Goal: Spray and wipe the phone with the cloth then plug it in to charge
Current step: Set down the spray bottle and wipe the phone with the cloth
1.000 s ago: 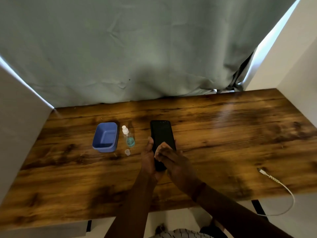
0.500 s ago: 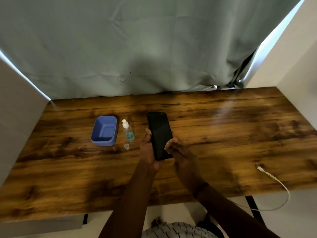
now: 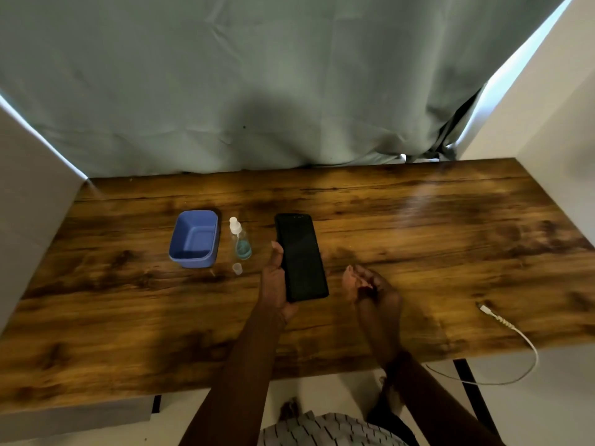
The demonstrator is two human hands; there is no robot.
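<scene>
Phone: black slab phone (image 3: 301,257) gripped in left hand (image 3: 274,284)
Right hand (image 3: 370,286): curled, contents unclear
Next: reach right for white charging cable (image 3: 502,323), align plug squarely

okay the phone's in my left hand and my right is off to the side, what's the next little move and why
Probably reach the right hand right, toward the white charging cable on the table's near right edge. The left hand holds the phone, its plug lies free, and the right hand sits between phone and cable.
</scene>
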